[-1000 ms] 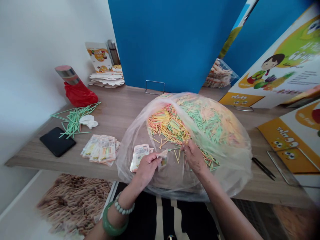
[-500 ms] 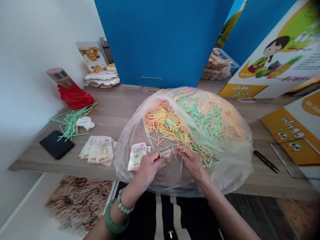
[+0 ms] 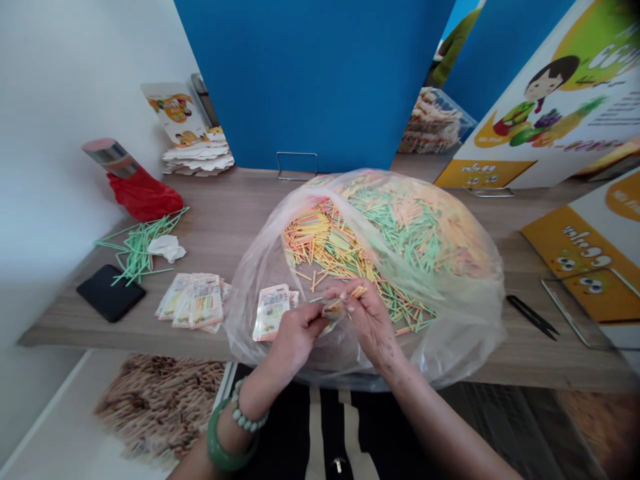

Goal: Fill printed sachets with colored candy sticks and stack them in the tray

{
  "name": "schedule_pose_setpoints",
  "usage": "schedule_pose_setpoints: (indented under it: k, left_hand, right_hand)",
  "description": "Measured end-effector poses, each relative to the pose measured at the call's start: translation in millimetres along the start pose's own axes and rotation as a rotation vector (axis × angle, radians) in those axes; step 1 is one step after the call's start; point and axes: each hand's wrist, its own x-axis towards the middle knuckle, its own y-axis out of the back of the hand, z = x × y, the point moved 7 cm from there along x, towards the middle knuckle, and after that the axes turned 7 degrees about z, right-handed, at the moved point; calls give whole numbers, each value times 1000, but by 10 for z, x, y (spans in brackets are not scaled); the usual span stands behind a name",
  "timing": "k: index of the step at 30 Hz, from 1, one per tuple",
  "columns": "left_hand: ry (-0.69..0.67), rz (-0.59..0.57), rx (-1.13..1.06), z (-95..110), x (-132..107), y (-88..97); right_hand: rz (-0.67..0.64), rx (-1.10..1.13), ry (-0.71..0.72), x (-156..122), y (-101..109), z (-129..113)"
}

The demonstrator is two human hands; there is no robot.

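A big clear plastic bag [image 3: 465,320] lies open on the wooden table [image 3: 235,220], full of short yellow, green and orange sticks [image 3: 360,247]. My left hand [image 3: 296,331] pinches a small clear packet [image 3: 332,309] just inside the bag's mouth. My right hand [image 3: 367,317] is closed on a few orange sticks [image 3: 358,291], their ends at the packet's opening. A filled printed packet [image 3: 271,311] lies just left of my left hand.
Several filled packets [image 3: 196,301] lie left of the bag, near a black phone [image 3: 111,301], long green sticks [image 3: 139,243] and a red bag [image 3: 144,193]. Black snips [image 3: 533,317] lie to the right. Printed boards [image 3: 550,100] and a blue panel [image 3: 310,73] stand behind.
My right hand has come away from the loose sticks with a few pinched in it and moved left to the packet in my left hand. The view has shifted slightly.
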Motion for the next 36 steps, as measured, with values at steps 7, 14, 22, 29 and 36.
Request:
schedule_pose_setpoints:
  k: [7, 14, 22, 29, 36]
  left_hand:
    - [-26, -15, 0, 32, 0, 1]
    - [-45, -36, -28, 11, -24, -21]
    - [-50, -34, -51, 24, -36, 7]
    - [-68, -21, -110, -95, -86, -48]
    - [56, -62, -400, -264, -142, -158]
  right_hand:
    - [-148, -194, -24, -23, -87, 210]
    - [-85, -6, -171, -8, -143, 229]
    - [-4, 146, -409, -119, -179, 523]
    - [100, 325, -568, -259, -266, 613]
    - [5, 248, -466, -303, -293, 601]
